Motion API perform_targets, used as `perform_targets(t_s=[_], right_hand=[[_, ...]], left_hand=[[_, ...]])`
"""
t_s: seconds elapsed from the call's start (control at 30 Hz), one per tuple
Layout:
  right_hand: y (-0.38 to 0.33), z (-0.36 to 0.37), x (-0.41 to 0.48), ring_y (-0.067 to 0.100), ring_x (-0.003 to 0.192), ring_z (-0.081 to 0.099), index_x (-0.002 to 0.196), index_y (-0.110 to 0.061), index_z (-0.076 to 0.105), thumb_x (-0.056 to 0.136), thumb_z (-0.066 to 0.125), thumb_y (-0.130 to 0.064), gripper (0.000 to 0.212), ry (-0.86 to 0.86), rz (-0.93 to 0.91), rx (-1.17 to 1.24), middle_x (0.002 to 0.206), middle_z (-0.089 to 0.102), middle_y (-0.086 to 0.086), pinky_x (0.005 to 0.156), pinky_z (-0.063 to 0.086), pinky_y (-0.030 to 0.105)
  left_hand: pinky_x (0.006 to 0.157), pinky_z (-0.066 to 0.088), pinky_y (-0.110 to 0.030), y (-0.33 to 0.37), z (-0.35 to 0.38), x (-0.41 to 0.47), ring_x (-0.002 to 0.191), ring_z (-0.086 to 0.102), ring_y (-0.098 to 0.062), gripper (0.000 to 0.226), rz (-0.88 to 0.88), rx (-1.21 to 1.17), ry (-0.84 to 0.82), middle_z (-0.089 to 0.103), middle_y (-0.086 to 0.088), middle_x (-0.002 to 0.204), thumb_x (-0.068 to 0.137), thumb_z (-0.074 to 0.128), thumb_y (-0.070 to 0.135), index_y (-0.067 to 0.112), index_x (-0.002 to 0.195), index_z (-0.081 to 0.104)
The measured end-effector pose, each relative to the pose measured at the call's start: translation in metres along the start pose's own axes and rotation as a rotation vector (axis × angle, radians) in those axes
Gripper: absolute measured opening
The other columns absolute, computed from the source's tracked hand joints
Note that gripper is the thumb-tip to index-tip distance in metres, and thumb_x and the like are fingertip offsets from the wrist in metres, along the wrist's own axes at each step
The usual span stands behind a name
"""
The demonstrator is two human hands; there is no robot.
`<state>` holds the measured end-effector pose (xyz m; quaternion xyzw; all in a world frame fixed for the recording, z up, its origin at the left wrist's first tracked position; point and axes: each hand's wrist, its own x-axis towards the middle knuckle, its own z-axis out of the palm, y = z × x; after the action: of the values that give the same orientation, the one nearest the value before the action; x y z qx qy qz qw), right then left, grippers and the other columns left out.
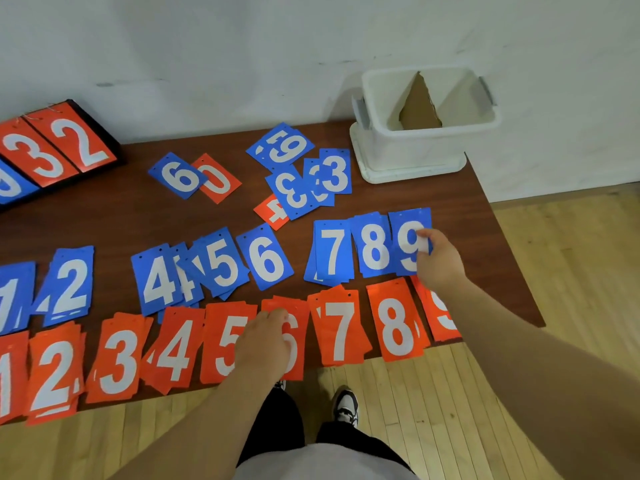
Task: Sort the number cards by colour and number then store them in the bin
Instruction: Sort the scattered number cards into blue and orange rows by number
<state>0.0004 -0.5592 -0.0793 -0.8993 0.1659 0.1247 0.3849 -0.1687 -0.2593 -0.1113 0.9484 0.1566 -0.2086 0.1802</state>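
Note:
Two rows of number cards lie on the brown table [104, 216]. The back row is blue, the front row red. My right hand [438, 259] pinches the right edge of the blue 9 card [407, 242], which lies at the right end of the blue row beside the blue 8 [372, 244]. My left hand [265, 342] rests with curled fingers on the red 6 pile [294, 336], covering part of the red 5 [225, 337]. Unsorted cards lie further back: blue 3s [334, 174], a blue 9 [285, 145], a blue 6 [176, 176], a red 0 [220, 180] and a red 4 [273, 211].
A white plastic bin [415, 147] with a cardboard divider stands on its lid at the table's back right corner, against the wall. A scoreboard stand [59, 143] showing red 3 and 2 sits at the back left. The front cards overhang the table edge above the wooden floor.

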Motion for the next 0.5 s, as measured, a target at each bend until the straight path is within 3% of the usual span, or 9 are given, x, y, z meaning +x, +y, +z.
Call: perform_targets(t_s=[0.07, 0.13, 0.23, 0.33, 0.5], right_hand=[[0.000, 0.002, 0.022, 0.018, 0.083, 0.064, 0.141, -0.031, 0.048, 0.100, 0.046, -0.007, 0.047, -0.006, -0.004, -0.067, 0.118, 0.061, 0.001, 0.056, 0.051, 0.029], [0.002, 0.008, 0.036, 0.025, 0.091, 0.066, 0.143, -0.030, 0.046, 0.098, 0.045, -0.006, 0.052, -0.031, -0.019, -0.164, 0.121, 0.062, 0.005, 0.061, 0.051, 0.032], [0.010, 0.017, 0.044, 0.029, 0.114, 0.052, 0.147, -0.034, 0.046, 0.100, 0.050, -0.021, 0.049, -0.019, -0.025, -0.454, 0.133, 0.049, 0.008, 0.084, 0.053, 0.041], [0.012, 0.020, 0.040, 0.031, 0.126, 0.039, 0.147, -0.041, 0.043, 0.101, 0.051, -0.037, 0.048, 0.007, -0.004, -0.614, 0.147, 0.032, 0.007, 0.102, 0.042, 0.045], [-0.011, 0.020, 0.008, 0.034, 0.134, 0.038, 0.148, -0.031, 0.043, 0.096, 0.059, -0.044, 0.055, 0.010, -0.043, -0.408, 0.153, 0.034, 0.009, 0.106, 0.041, 0.050]], left_hand=[[0.097, 0.053, -0.031, 0.001, 0.000, 0.004, 0.121, 0.055, -0.017, 0.051, -0.022, -0.019, -0.003, 0.057, 0.006, 0.131, 0.093, 0.069, 0.024, 0.032, 0.139, 0.048], [0.096, 0.053, -0.031, 0.002, 0.002, 0.006, 0.121, 0.056, -0.016, 0.051, -0.038, -0.026, -0.001, 0.057, 0.006, 0.130, 0.092, 0.071, 0.023, 0.032, 0.137, 0.049], [0.095, 0.054, -0.030, 0.003, 0.005, 0.009, 0.121, 0.057, -0.015, 0.052, -0.059, -0.025, 0.007, 0.058, 0.008, 0.129, 0.091, 0.073, 0.025, 0.034, 0.136, 0.050], [0.094, 0.054, -0.029, 0.002, 0.003, 0.009, 0.119, 0.058, -0.015, 0.051, -0.075, -0.035, -0.002, 0.058, 0.008, 0.129, 0.091, 0.073, 0.026, 0.034, 0.136, 0.050], [0.096, 0.055, -0.035, 0.009, -0.009, 0.006, 0.118, 0.058, -0.016, 0.048, -0.137, -0.152, -0.011, 0.059, 0.007, 0.128, 0.092, 0.070, 0.037, 0.033, 0.136, 0.052]])
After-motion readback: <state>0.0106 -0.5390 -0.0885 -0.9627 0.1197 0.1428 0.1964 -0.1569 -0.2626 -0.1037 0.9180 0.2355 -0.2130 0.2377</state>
